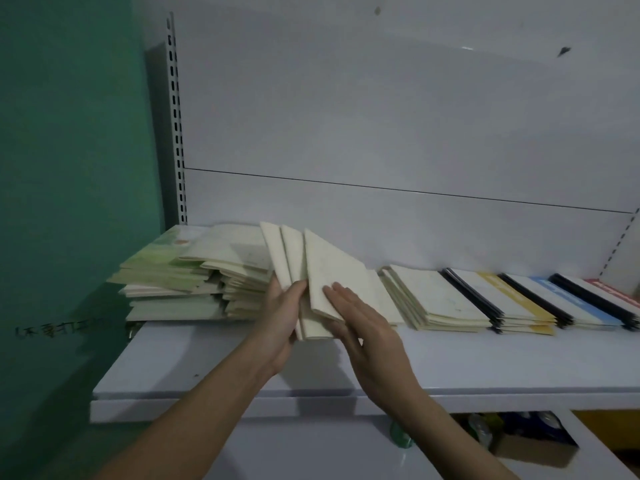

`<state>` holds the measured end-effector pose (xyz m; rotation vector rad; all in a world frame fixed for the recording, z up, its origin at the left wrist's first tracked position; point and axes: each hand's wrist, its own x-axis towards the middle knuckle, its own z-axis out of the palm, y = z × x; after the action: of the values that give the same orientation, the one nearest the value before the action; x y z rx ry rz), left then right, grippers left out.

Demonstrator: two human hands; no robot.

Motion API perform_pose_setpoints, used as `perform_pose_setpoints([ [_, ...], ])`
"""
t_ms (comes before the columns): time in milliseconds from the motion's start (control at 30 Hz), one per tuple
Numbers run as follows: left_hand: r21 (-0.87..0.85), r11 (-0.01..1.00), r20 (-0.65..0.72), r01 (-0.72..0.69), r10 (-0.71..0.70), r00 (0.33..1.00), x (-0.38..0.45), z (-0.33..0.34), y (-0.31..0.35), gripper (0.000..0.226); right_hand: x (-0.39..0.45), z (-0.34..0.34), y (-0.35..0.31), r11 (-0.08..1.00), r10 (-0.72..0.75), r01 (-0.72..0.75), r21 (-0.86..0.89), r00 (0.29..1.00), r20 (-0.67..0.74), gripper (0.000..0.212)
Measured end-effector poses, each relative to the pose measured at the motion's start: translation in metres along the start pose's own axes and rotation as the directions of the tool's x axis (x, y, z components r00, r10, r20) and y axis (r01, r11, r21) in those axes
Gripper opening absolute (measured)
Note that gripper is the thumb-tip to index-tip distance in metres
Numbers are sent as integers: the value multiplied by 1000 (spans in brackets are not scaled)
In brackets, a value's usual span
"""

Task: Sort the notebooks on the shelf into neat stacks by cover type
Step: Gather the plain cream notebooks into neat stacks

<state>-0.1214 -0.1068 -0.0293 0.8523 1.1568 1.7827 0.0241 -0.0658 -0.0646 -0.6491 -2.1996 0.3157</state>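
My left hand [282, 313] grips three cream-covered notebooks [325, 271], fanned out and tilted upright above the white shelf [207, 358]. My right hand [360, 320] lies flat with straight fingers against the front notebook's cover. To the left stands a rough pile of green-covered notebooks [162, 271] with cream ones [239, 265] leaning on it. To the right lies a cream stack [436, 299], then black-spined stacks with a yellow band [502, 292], a blue band [568, 299] and a red band [613, 292].
A grey back panel [381, 133] rises behind the shelf, with a slotted upright [175, 116] at its left and a green wall [69, 168] beyond. Below the shelf's front edge, at lower right, a cardboard box [533, 448] and bottles show.
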Motion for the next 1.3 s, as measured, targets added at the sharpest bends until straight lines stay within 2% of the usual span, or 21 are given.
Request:
perform_pose_setpoints([
  [100, -43, 999, 10, 9, -9, 1000, 0, -3, -6, 32, -2, -3, 0, 998, 10, -15, 58, 995, 95, 46],
  [267, -117, 991, 30, 65, -62, 998, -4, 0, -14, 30, -7, -9, 2, 997, 40, -50, 55, 986, 162, 40],
  [400, -83, 996, 4, 30, -30, 1000, -7, 5, -17, 38, -10, -17, 5, 984, 77, -113, 135, 967, 244, 42],
  [467, -49, 998, -20, 39, -40, 999, -2, 7, -17, 40, -9, -22, 10, 959, 159, -191, 209, 974, 163, 40],
  [533, -42, 996, -29, 72, -74, 997, 3, 10, -15, 38, -5, -30, 17, 924, 309, -293, 245, 951, -25, 31],
  [567, -50, 994, -23, 95, -96, 995, 6, 13, -15, 37, 0, -35, 23, 890, 398, -364, 275, 914, -78, 26],
  [600, -55, 992, -16, 114, -115, 993, 8, 16, -16, 37, 4, -40, 29, 827, 498, -449, 339, 864, -71, 26],
  [667, -53, 989, -12, 138, -139, 990, 11, 24, -20, 39, 8, -49, 44, 605, 682, -616, 505, 728, 70, 34],
  [700, -54, 987, -12, 150, -151, 988, 12, 30, -23, 40, 7, -52, 53, 495, 729, -662, 562, 669, 146, 35],
  [733, -53, 986, -9, 160, -161, 987, 14, 37, -26, 41, 7, -55, 59, 425, 740, -675, 603, 643, 197, 31],
  [800, -38, 985, 8, 169, -169, 986, 17, 50, -32, 38, 4, -60, 75, 366, 737, -664, 652, 635, 233, 25],
  [900, 18, 981, 22, 195, -195, 980, 24, 71, -40, 36, 4, -72, 101, 378, 730, -649, 660, 647, 219, 30],
  [1133, 161, 956, -64, 244, -236, 970, 54, 133, -60, 27, 12, -119, 166, 509, 588, -567, 647, 778, 220, 46],
  [1300, 264, 925, -154, 273, -239, 959, 80, 182, -81, 30, 18, -144, 221, 614, 556, -568, 547, 804, 211, 44],
])
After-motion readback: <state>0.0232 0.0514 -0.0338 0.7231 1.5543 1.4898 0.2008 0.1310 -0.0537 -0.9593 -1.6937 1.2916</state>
